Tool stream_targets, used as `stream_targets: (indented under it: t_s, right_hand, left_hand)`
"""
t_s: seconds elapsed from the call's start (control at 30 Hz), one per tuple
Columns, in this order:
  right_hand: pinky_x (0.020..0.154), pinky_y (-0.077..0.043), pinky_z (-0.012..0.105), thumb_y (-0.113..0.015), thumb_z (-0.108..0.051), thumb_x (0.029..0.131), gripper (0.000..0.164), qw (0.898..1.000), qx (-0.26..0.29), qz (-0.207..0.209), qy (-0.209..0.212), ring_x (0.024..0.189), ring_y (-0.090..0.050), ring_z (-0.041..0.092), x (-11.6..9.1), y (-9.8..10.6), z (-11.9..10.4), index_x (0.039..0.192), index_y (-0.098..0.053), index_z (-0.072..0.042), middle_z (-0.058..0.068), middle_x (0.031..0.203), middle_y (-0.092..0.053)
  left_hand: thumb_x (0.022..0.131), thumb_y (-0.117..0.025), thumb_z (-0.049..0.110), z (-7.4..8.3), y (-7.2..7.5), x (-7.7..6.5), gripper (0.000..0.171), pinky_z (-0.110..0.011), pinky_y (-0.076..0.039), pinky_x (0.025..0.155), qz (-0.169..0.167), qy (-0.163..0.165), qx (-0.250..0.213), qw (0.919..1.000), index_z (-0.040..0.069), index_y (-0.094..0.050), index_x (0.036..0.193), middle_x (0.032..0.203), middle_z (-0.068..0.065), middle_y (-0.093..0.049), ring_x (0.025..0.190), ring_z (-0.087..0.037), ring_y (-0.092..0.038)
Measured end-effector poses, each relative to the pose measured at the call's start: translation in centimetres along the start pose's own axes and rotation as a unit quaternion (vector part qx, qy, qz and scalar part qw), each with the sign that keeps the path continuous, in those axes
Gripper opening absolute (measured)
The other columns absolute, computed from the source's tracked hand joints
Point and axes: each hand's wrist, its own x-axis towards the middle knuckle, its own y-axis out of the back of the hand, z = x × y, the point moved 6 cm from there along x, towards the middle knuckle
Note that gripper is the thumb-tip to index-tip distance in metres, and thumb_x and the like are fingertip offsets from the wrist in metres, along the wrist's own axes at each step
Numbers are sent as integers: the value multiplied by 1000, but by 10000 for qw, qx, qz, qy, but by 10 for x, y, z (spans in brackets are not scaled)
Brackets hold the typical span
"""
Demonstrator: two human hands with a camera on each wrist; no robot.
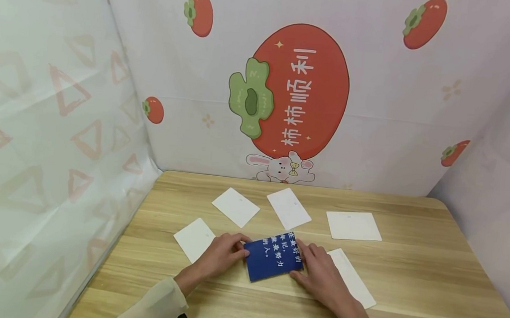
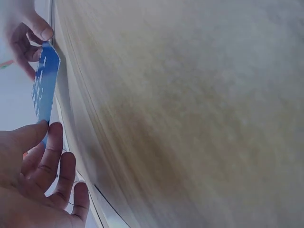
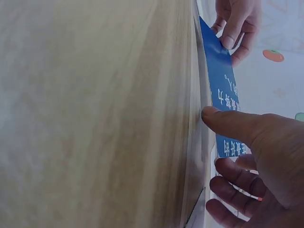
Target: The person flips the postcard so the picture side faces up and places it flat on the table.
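Observation:
A blue card (image 1: 273,256) printed with white Chinese characters is between both hands above the front middle of the table. My left hand (image 1: 222,254) pinches its left edge, thumb on the printed face and fingers behind, as the left wrist view shows on the card (image 2: 46,83). The right hand (image 1: 322,276) holds the card's right end, its thumb at the near edge and its fingers at the far side. In the right wrist view the card (image 3: 218,61) looks tilted and thin, seen nearly edge-on. Its back is hidden in the head view.
Several white cards lie in an arc on the wooden table (image 1: 225,309): a left card (image 1: 192,239), two at the back (image 1: 235,207), a right card (image 1: 354,225) and one partly behind the right hand (image 1: 353,281). A printed cloth wall (image 1: 372,153) stands behind.

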Motion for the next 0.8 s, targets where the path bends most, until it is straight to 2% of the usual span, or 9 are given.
stream_targets:
  t_s: [0.17,0.3,0.4,0.57,0.8]
  right_hand:
    - [94,-53,47,-96,-29,84,81,9998,-197,-49,45,102,-61,25,1,-3,-2,151,-61,-1,8,109,-68]
    - [94,-53,47,-95,-30,84,78,9995,-293,-27,109,101,-61,25,1,-3,-3,149,-63,-1,9,110,-68]
    - [92,-52,45,-94,-29,84,75,9993,-344,8,174,98,-59,23,1,-3,-5,147,-65,-1,8,108,-67]
    - [88,-49,42,-92,-28,85,70,9992,-355,-83,184,94,-54,20,3,-3,-7,145,-67,0,4,103,-63]
    - [92,-48,43,-90,-28,88,65,9989,-328,-330,69,98,-54,22,5,-6,-8,143,-69,0,6,107,-64]
  left_hand:
    - [102,-78,29,-3,-2,0,34,-36,-42,88,-139,-26,337,9993,15,-76,133,96,10,-74,94,-11,-56]
    - [95,-82,34,-3,-4,-1,52,-42,-40,91,-348,-165,882,9954,14,-72,143,119,2,-77,110,-19,-60]
    - [91,-80,28,-3,-4,-3,59,-44,-42,92,-454,-291,1239,9908,14,-69,147,134,-3,-73,121,-24,-60]
    - [91,-78,21,0,-4,-6,56,-44,-42,93,-436,-402,1417,9881,15,-69,147,135,-5,-71,122,-26,-59]
    - [95,-77,20,0,-5,-6,50,-44,-41,92,-375,-421,1472,9875,15,-71,144,134,-3,-72,121,-25,-59]
